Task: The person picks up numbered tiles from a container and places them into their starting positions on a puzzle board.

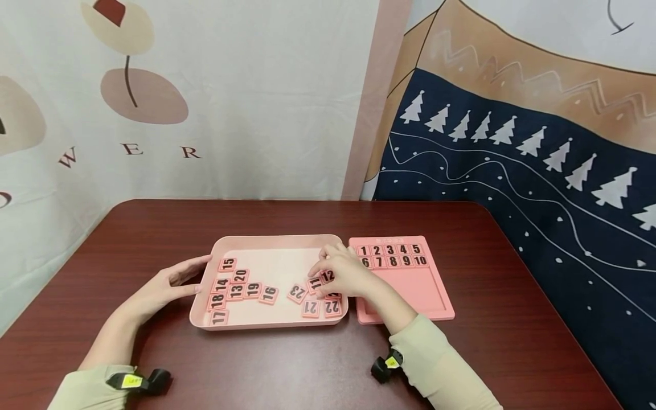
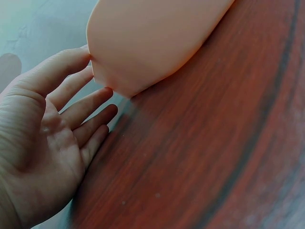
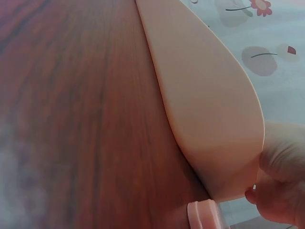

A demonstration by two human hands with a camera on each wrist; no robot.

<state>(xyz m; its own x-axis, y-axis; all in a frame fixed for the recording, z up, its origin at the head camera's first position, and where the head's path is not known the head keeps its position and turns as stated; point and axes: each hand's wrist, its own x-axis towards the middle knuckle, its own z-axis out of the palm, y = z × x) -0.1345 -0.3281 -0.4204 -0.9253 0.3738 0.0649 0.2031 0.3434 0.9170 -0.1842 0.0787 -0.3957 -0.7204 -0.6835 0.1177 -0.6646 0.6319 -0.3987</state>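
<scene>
A pale pink tray (image 1: 277,253) lies on the table, with loose number tiles (image 1: 252,290) scattered in it. My left hand (image 1: 166,287) is at its left end, fingers loosely extended and fingertips touching the outer wall (image 2: 143,47). Inside the right part of the tray, my right hand (image 1: 340,270) has thumb and forefinger closed about a number tile (image 1: 313,284), its second digit partly covered. Tile 12 (image 1: 327,276) shows under that hand. In the right wrist view the right hand (image 3: 283,176) is mostly hidden behind the tray wall.
Right of the tray lies a pink number board (image 1: 405,293), with tiles 1 to 10 in its top two rows. Tiles 21 (image 1: 310,308), 22 (image 1: 332,308) and 23 (image 1: 296,293) lie upside down near the right hand. Patterned cloth hangs behind the table.
</scene>
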